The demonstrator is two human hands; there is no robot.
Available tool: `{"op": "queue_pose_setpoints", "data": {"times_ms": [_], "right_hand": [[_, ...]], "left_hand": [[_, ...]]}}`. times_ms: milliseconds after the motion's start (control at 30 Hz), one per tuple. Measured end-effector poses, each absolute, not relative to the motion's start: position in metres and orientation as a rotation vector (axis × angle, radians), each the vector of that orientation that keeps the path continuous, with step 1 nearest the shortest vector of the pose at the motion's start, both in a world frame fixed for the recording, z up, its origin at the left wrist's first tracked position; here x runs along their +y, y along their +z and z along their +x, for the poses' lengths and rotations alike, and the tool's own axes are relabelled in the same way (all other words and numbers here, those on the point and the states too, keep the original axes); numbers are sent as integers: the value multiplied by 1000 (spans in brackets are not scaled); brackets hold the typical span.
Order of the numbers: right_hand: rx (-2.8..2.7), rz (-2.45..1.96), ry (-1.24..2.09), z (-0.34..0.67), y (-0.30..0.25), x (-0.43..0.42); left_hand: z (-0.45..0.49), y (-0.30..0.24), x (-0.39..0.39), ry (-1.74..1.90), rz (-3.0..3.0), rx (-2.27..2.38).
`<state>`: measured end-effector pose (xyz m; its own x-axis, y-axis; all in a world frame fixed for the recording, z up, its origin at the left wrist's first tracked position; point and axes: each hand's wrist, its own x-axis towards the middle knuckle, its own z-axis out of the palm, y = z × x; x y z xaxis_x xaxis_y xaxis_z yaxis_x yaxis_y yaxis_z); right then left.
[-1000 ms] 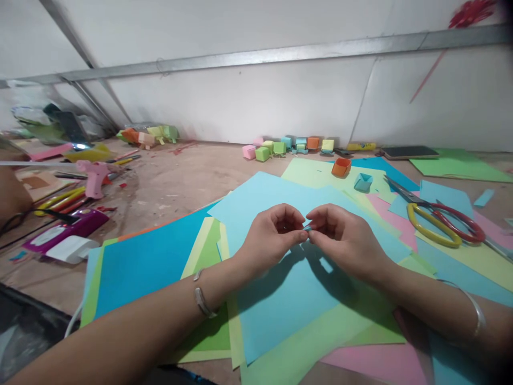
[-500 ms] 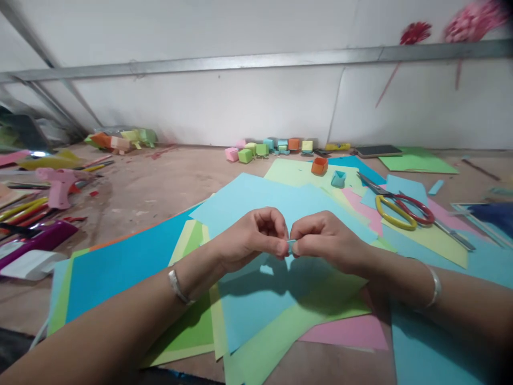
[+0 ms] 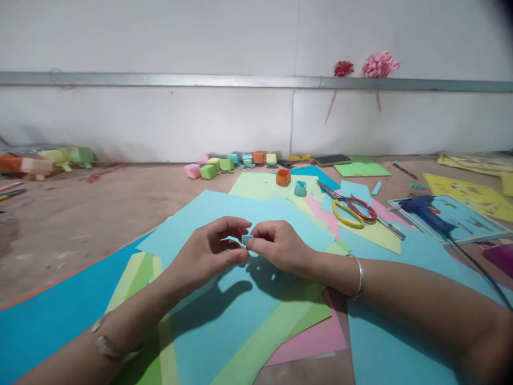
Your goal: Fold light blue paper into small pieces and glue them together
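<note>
My left hand (image 3: pixel 208 251) and my right hand (image 3: pixel 278 246) meet above a spread of coloured paper sheets (image 3: pixel 240 310). Both pinch a tiny folded light-blue paper piece (image 3: pixel 247 238) between thumb and fingertips. Each wrist wears a silver bangle. The hands hover just over a light-blue sheet (image 3: pixel 200 214).
Scissors with red and yellow handles (image 3: pixel 352 209) lie to the right, beside a small orange paper box (image 3: pixel 282 177) and a small blue one (image 3: pixel 300 188). A blue glue gun (image 3: pixel 425 211) rests at far right. A row of small paper cubes (image 3: pixel 228 163) lines the wall.
The view has swung to the right, so the pink glue gun and tools on the left have left the frame. My hands stay together on the small blue piece.
</note>
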<state>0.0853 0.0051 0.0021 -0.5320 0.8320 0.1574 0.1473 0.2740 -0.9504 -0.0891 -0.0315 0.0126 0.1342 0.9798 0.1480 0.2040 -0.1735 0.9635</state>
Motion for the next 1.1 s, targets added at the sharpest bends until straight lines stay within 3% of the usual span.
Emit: {"op": "queue_pose_setpoints", "data": {"times_ms": [200,433,500,633,700,1100], "right_hand": [[-1985,-805,1106,88,-1,6],[-2038,-819,1015,89,-2,3],[-2241,-666,831,89,-4,-5],[-2699,91,114,92,-6,-25],[-2757,341,-82,94,-6,-31],[-2718,289,-136,91,-22,-23]], "left_hand": [[-92,11,-34,1159,1952,1425],[-91,16,-33,1316,1595,1513],[-91,17,-34,1465,1565,1457],[-94,13,-31,1754,1532,1465],[-97,10,-29,1807,1518,1515],[-97,5,-23,1752,1472,1593]]}}
